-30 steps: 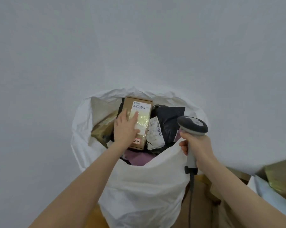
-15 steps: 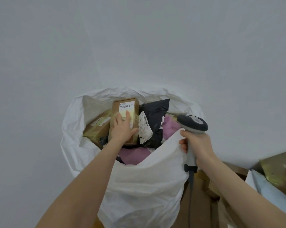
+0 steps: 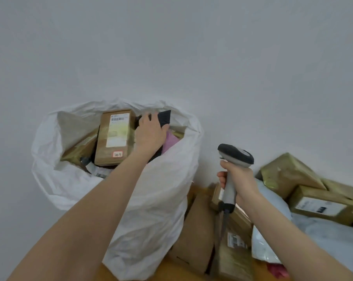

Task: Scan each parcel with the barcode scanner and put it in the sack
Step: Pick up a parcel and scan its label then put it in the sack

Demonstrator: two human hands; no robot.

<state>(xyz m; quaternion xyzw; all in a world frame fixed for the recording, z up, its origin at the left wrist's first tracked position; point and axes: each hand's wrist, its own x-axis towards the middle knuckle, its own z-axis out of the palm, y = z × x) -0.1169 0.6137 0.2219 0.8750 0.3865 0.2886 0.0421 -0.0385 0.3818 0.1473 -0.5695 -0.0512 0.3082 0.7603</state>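
Looking down from the head view, I take the white sack [image 3: 151, 209] as my landmark: it stands open-mouthed against a pale wall [image 3: 212, 47], its rim crumpled and folded outward.

Inside the sack, toward its far side, a brown cardboard parcel [image 3: 113, 137] leans upright with its white barcode label facing me and a small red-edged sticker near its lower end. Just right of that parcel, my left hand [image 3: 150, 134] reaches into the sack's mouth, palm down, fingers curled over a black poly mailer [image 3: 164, 118]. I cannot tell whether the hand actually grips the mailer or only presses on it. A pink bag [image 3: 170, 141] shows below the hand, against the sack's right inner wall. At the sack's left inner wall lies another tan, tape-wrapped parcel [image 3: 80, 148], partly buried.

Outside the sack, to its right, my right hand [image 3: 239, 182] is closed around the handle of the barcode scanner [image 3: 233, 159], which it holds upright, with the dark head on top and the cable hanging from the base.

Further right of the sack and below the scanner sits a pile of parcels: a flat brown box [image 3: 196, 230] touching the sack's side, a glossy taped box [image 3: 287, 175], a labelled carton [image 3: 321, 205], and a white poly mailer [image 3: 321, 236] among them. The motion blurs the labels there, so I cannot read them.
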